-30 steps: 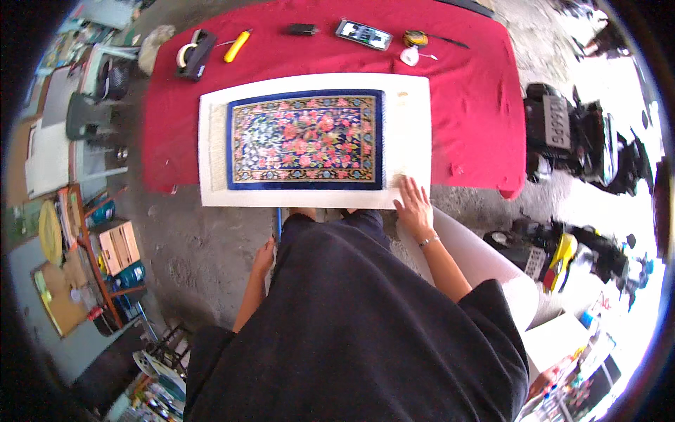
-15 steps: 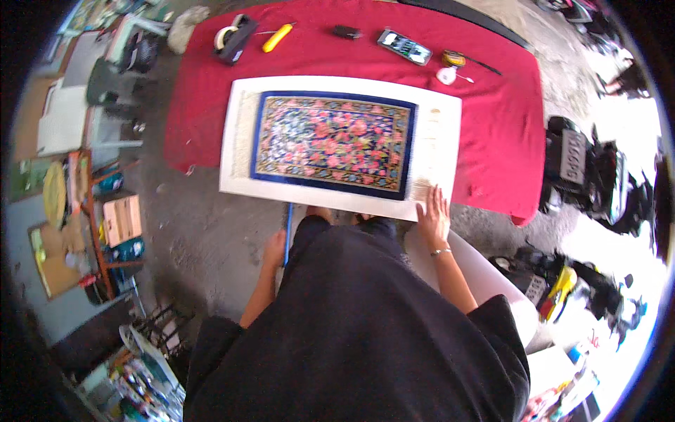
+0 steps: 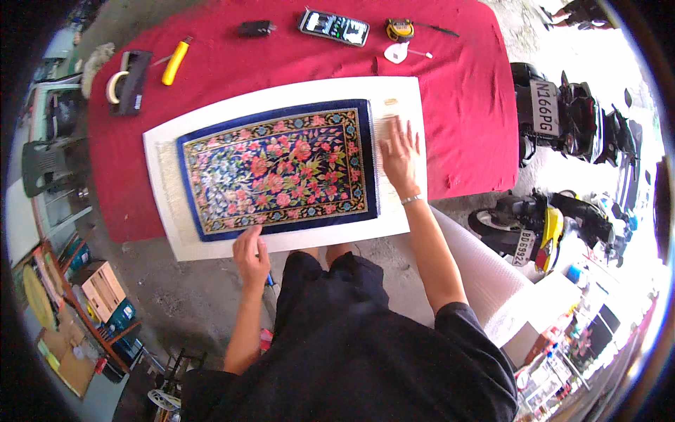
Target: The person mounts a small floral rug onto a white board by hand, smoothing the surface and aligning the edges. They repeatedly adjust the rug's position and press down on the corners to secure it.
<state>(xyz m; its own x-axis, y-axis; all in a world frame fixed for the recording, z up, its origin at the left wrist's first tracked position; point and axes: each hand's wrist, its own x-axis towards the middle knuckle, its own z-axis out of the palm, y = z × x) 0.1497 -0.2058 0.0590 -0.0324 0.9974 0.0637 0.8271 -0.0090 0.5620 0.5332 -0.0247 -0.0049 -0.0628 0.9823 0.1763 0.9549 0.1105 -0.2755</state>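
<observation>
A small rug (image 3: 278, 169) with pink flowers on dark blue and a blue border lies flat on a white board (image 3: 281, 248). Pale fringe shows at both of its short ends. My right hand (image 3: 401, 156) rests over the fringe at the right end, fingers stretched out and holding nothing. At the near long edge, my left hand (image 3: 251, 257) reaches over the board's rim with its fingertips by the rug's border. Its fingers are loosely bent and apart, with nothing seen in them.
A red cloth (image 3: 467, 105) covers the table. Along its far side lie a tape dispenser (image 3: 131, 83), a yellow-handled tool (image 3: 176, 63), a small black object (image 3: 256, 28), a phone-like device (image 3: 334, 27), a yellow tape measure (image 3: 399, 29) and a white round tape measure (image 3: 396, 53). A bubble wrap roll (image 3: 478, 274) stands near right. Motorcycles (image 3: 541, 235) are parked beyond.
My left hand has come up from beside my leg to the near edge of the board. My right hand has slid farther away along the fringe. The view has shifted and turned.
</observation>
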